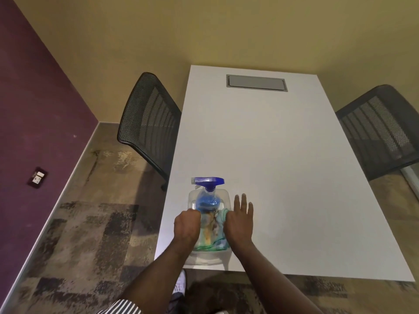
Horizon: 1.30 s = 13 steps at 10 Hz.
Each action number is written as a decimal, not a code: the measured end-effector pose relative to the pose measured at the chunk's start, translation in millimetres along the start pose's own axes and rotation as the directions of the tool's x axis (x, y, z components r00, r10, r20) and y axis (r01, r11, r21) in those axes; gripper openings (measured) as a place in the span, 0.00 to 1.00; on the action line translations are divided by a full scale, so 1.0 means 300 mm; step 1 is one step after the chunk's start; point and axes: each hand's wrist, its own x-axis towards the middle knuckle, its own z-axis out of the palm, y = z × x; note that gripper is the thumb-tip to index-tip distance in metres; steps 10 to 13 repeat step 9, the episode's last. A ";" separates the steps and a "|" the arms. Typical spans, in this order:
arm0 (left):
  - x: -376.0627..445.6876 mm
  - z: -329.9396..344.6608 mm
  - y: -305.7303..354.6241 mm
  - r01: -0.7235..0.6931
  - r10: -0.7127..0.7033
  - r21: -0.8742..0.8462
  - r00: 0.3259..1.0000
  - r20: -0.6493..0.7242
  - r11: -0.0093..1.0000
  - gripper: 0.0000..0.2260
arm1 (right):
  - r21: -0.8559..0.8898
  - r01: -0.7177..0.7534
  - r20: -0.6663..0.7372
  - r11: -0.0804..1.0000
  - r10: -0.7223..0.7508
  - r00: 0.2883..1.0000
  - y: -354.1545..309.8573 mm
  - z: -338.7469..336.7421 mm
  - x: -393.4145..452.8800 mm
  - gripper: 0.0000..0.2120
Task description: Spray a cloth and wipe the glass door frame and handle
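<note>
While left hand fists at bin rim | cloth between hands | right hand flat, grip empty

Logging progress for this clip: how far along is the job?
Nothing looks done. Bottle and cloth sit in the tub on the table. Left hand curls at the tub; right hand lies open beside the cloth. Spraying and wiping remain; no door in view.
</note>
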 end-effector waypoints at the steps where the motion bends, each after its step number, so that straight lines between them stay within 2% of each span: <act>1: 0.011 0.001 -0.005 -0.054 0.054 0.069 0.999 0.008 0.996 0.15 | -0.032 0.037 0.006 0.999 -0.036 0.999 -0.009 0.006 0.002 0.28; 3: 0.038 0.005 -0.018 -0.140 0.142 0.191 0.990 0.003 0.972 0.14 | -0.041 0.032 0.051 0.999 -0.030 0.998 -0.016 0.022 -0.001 0.31; 5: 0.030 -0.003 -0.014 -0.162 0.164 0.216 0.986 0.007 0.963 0.13 | 0.003 0.023 0.074 1.000 -0.023 0.997 -0.003 0.005 -0.012 0.20; 6: 0.015 -0.013 -0.015 -0.149 0.152 0.195 0.988 -0.001 0.969 0.13 | 0.065 -0.006 0.050 0.998 0.002 0.999 -0.001 -0.009 -0.039 0.22; 8: -0.033 -0.032 -0.024 -0.108 0.111 0.045 0.991 -0.081 0.993 0.13 | 0.221 -0.033 -0.121 0.975 0.061 0.991 0.006 -0.067 -0.105 0.22; 9: -0.053 -0.045 -0.029 -0.097 0.087 -0.052 0.983 -0.159 0.994 0.13 | 0.365 0.093 -0.364 0.926 0.050 0.930 0.001 -0.110 -0.128 0.23; 13: -0.053 -0.045 -0.029 -0.097 0.087 -0.052 0.983 -0.159 0.994 0.13 | 0.365 0.093 -0.364 0.926 0.050 0.930 0.001 -0.110 -0.128 0.23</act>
